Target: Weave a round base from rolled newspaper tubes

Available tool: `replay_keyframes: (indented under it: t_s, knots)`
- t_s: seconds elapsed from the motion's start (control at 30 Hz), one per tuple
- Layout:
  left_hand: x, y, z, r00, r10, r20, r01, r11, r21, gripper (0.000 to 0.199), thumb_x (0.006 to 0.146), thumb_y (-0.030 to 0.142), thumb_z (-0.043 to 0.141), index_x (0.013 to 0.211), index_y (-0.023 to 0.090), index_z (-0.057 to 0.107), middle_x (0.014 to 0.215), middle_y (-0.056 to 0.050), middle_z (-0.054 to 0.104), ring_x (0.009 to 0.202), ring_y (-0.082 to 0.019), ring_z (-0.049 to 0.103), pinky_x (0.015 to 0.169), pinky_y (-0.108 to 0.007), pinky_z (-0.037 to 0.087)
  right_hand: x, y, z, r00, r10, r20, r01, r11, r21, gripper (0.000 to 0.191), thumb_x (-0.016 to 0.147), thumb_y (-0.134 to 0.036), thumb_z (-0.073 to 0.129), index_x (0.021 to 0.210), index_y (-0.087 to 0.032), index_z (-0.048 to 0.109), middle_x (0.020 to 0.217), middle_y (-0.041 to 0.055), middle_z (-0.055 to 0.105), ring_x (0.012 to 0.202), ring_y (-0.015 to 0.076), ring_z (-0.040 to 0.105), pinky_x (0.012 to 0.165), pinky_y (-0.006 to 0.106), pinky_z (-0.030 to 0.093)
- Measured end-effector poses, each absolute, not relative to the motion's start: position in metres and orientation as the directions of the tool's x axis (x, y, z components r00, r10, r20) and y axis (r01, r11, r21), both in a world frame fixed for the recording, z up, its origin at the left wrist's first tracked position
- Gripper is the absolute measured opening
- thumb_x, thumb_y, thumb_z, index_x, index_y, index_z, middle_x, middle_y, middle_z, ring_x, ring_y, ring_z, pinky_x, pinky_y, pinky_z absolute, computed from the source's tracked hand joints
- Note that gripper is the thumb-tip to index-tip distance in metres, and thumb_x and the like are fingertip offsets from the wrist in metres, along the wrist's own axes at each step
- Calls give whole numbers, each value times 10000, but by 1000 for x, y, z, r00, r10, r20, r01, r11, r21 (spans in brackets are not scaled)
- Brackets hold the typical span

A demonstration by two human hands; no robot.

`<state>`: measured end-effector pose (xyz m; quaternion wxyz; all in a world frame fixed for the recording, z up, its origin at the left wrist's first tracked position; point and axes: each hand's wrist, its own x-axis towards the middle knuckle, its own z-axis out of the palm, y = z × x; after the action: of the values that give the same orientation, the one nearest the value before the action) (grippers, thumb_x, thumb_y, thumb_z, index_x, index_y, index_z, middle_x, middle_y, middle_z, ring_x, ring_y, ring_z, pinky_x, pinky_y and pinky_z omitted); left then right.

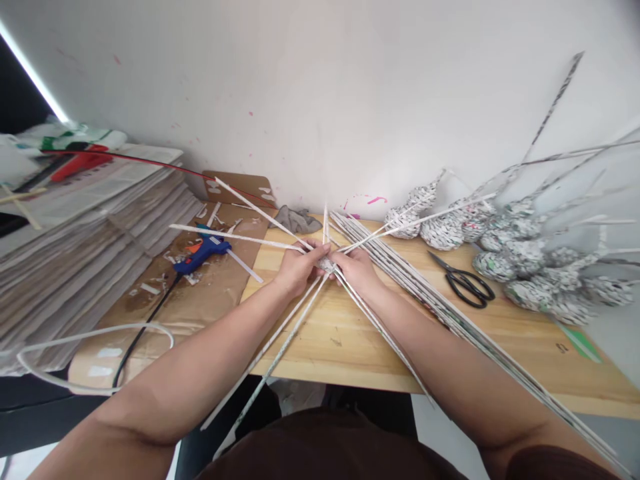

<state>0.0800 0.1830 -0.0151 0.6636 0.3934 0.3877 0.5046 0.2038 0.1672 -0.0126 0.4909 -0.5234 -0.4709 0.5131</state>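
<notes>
Over the middle of the wooden table, my left hand [303, 265] and my right hand [355, 268] meet around the woven centre [327, 264] of a piece made from rolled newspaper sticks. Both hands are closed on it, thumbs on top near each other. White paper sticks [287, 340] fan out from this centre in several directions: toward the wall, to both sides, and down past the table's front edge. My fingers cover part of the weave. Beside my right forearm lies a long bundle of loose paper sticks [415, 287].
Black scissors [467, 285] and several woven paper bulbs [445, 230] with protruding sticks stand at the right. At the left are a blue glue gun [203, 253] on brown cardboard [220, 293], a tall newspaper stack [100, 247] and a looped white cable [95, 333]. A grey cloth [296, 219] lies by the wall.
</notes>
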Motion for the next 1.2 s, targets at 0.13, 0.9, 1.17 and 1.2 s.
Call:
replay_keyframes:
  t_s: [0.13,0.9,1.17,1.2]
  knots:
    - [82,185,-20,125,984,-126,-398,166,902,312,650,296,797,753,157,537,616,24,594,429,-95,546,358,-192,435,203,166,-13,12,997,-74,-15,-74,-997,322,684,-463,689,627,-153,623,484,6,591,386,102,503,311,190,351]
    - [77,186,-21,88,996,-18,-301,43,953,329,565,289,829,810,102,716,741,-46,700,613,-134,640,617,-257,566,211,174,-12,50,992,-112,-74,-108,-991,116,661,-245,639,660,-130,654,483,1,615,407,127,575,318,192,427]
    - [74,189,-25,145,989,35,-200,-5,980,279,608,260,776,838,108,735,759,-48,712,633,-137,643,635,-258,567,213,176,-12,79,984,-161,-71,-155,-985,109,655,-225,640,688,-126,668,494,-4,625,391,113,564,304,175,401]
    - [74,190,-27,146,988,55,-161,-31,986,265,628,258,756,849,112,739,758,-47,713,623,-136,638,622,-257,563,212,176,-12,84,983,-162,-71,-157,-985,98,652,-217,637,677,-126,664,488,-5,620,387,111,559,300,174,395]
